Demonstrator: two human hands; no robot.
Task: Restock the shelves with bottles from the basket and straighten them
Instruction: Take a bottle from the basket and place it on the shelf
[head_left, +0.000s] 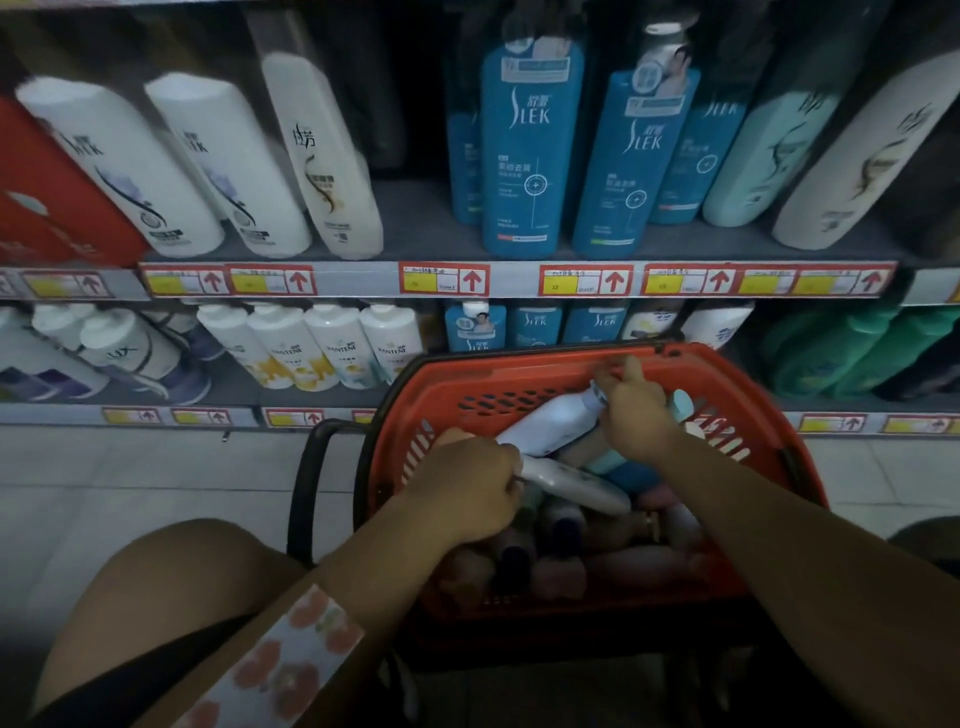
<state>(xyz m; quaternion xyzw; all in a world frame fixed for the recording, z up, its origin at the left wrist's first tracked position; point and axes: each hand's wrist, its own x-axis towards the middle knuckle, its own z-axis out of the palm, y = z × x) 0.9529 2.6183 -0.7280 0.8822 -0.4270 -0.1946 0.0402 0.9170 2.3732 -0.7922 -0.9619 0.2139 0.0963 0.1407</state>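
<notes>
Head view puts us crouched before dim shop shelves, both our arms reaching down into a red plastic shopping basket (519, 387) with slotted walls, which sits on the pale tiled floor (130, 478) just in front of the lower shelf. Our left hand (467, 488) is curled round the end of a white oblong bottle (574, 483) lying across the heap inside the basket. Our right hand (631, 410) is farther in, near the basket's far rim, its fingers bent over the capped end of a second, larger white bottle (550, 421) that lies slanted just above the first; we cannot tell how firmly it grips. Beneath these lie more bottles (597, 551), pinkish, teal and dark-capped, blurred in the gloom.

On the upper shelf stand two tall blue Slek bottles (530, 156) near the front edge, with more blue ones behind and teal and white ones to their right. To the left are three white bottles (228, 166) beside a red pack (47, 192). Between these groups the grey upper shelf board (415, 228) shows bare. Red and yellow price tags (444, 279) line its front rail. On the lower shelf stands a row of white Pantene bottles (337, 348) left of the basket and green bottles (841, 348) to the right. A flower-patterned sleeve (291, 660) lies over our left forearm.
</notes>
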